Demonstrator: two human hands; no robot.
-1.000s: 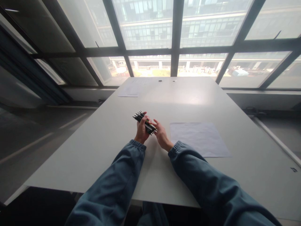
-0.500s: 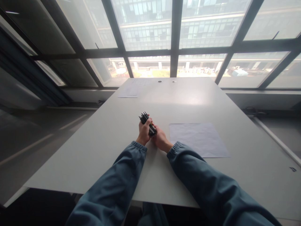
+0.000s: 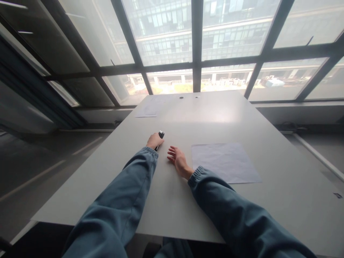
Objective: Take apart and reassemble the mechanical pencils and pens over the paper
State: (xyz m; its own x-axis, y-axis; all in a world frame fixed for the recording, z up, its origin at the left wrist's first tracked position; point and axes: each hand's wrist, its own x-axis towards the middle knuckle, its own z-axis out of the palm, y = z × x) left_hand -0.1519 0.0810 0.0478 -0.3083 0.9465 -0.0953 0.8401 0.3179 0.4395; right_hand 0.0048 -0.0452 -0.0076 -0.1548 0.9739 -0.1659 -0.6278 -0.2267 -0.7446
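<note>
My left hand [image 3: 154, 141] is wrapped round a bundle of black pens [image 3: 161, 134], whose silvery tips show beyond the fingers. The bundle's lower part is mostly covered by the hand. To its right, my right hand [image 3: 179, 161] is open, with fingers apart and nothing in them. It is close to the left edge of a blank sheet of paper [image 3: 225, 163], which lies flat on the white table [image 3: 166, 208].
More paper [image 3: 147, 107] lies at the table's far left corner. Near the far edge are a dark round spot [image 3: 181, 97] and a small pale item [image 3: 197, 97]. A small dark mark [image 3: 337, 195] is at the right. Large windows [image 3: 169, 43] stand beyond.
Both hands were together on the pen bundle. The right hand has let go and opened, and the left hand has moved left with the pens. The view has tilted slightly.
</note>
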